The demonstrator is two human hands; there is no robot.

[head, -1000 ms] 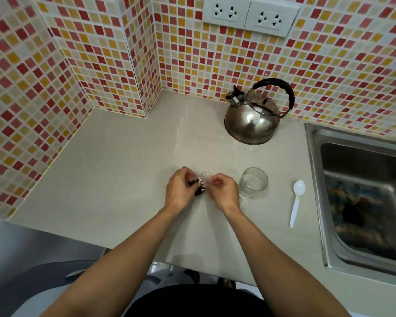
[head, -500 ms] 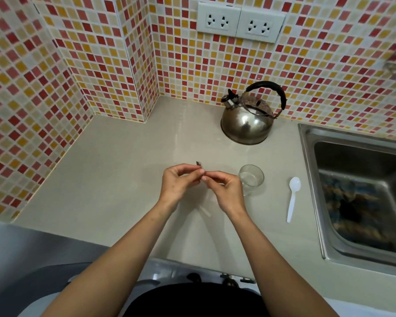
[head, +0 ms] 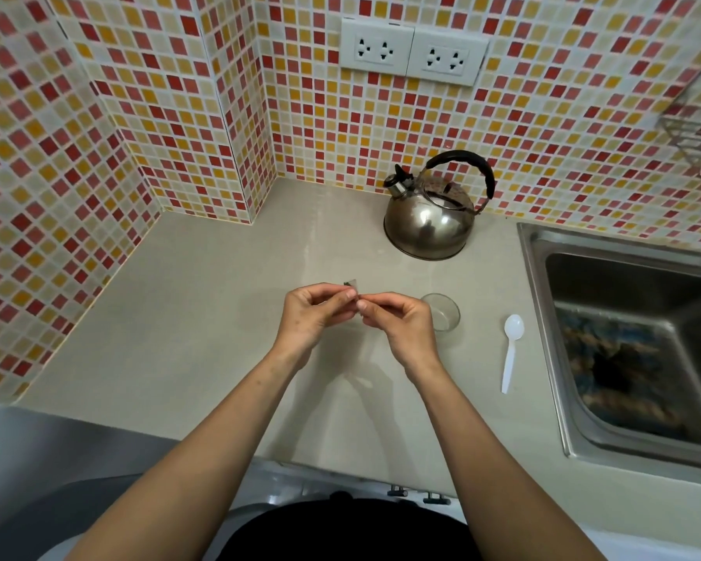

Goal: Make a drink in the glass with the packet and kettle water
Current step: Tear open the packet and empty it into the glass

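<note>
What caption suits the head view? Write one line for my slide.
Both hands, left and right, pinch a small packet beside the glass.

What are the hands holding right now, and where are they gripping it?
Both hands pinch the small packet between thumb and fingertips: the left hand near its top end, the right hand beside it. Most of the packet is hidden, so the exact grip cannot be told.

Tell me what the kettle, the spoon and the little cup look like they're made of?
Kettle: polished metal, likely stainless steel, mirror-like reflections; the handle looks like black plastic. Spoon: white plastic, matte, thin and one-piece. Cup: clear glass or possibly clear plastic, since the counter shows through it.
</note>
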